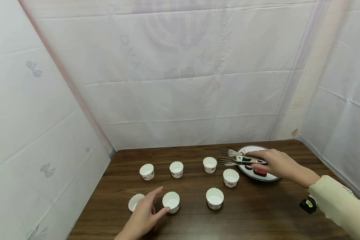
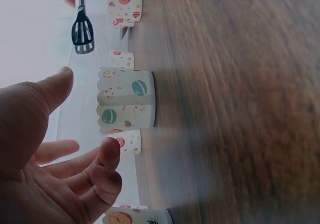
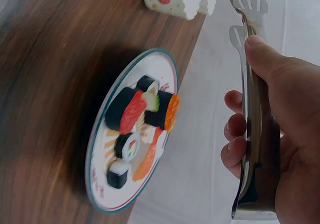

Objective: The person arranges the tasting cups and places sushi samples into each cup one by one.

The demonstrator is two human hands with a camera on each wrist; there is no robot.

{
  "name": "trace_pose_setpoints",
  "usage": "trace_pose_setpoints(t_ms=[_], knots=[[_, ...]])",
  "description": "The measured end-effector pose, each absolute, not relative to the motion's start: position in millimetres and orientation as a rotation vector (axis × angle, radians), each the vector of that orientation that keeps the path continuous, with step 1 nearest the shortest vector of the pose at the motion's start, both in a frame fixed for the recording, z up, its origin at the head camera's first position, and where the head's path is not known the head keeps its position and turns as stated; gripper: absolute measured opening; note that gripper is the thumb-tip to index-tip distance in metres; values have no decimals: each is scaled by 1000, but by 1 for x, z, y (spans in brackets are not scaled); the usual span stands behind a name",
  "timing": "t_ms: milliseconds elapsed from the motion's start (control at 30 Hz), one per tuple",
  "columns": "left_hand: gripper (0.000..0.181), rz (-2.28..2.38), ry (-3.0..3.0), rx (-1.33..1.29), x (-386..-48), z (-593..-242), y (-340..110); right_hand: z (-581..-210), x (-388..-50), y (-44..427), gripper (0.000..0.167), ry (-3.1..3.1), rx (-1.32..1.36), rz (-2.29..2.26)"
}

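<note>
In the head view my right hand (image 1: 277, 163) grips metal serving tongs (image 1: 246, 161) with slotted ends, which point left. The tongs are above a round plate (image 1: 273, 179) of sushi pieces. In the right wrist view the sushi roll with red topping (image 3: 127, 112), a shrimp-like piece (image 3: 147, 156) and others lie on the plate; nothing sits between the tongs' ends (image 3: 250, 4). My left hand (image 1: 142, 215) spreads its thumb and fingers beside a white paper baking cup (image 1: 171, 202). In the left wrist view that hand (image 2: 55, 169) holds nothing. Another cup (image 1: 135, 201) is partly hidden behind it.
More printed paper cups stand about the brown wooden table (image 1: 246, 216): one at back left (image 1: 147, 172), one at back middle (image 1: 176, 169), several to the right, including a front one (image 1: 214, 199). Pale cloth (image 1: 183, 83) hangs behind the table and at both sides.
</note>
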State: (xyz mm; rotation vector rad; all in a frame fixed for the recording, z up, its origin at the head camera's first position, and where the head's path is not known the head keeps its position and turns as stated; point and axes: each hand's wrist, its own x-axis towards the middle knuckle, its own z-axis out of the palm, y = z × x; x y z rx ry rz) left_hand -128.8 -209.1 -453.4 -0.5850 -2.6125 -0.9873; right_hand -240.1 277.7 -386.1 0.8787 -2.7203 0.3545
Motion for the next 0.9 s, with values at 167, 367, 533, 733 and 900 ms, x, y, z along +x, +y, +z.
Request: trace_pose_setpoints(t_ms=[167, 367, 533, 733, 900], knots=[[61, -995, -2655, -576, -129, -453, -206, -391, -239, 291, 52, -2741, 857, 358], [60, -999, -2723, -557, -130, -453, -205, -395, -234, 305, 54, -2796, 788, 354], [58, -987, -2734, -554, -131, -453, -205, -397, -231, 316, 51, -2831, 728, 358], [57, -978, -2736, -547, -132, -455, -206, -402, -227, 329, 48, -2845, 708, 347], [55, -967, -2756, -549, -133, -456, -206, -404, -223, 340, 52, -2878, 650, 338]])
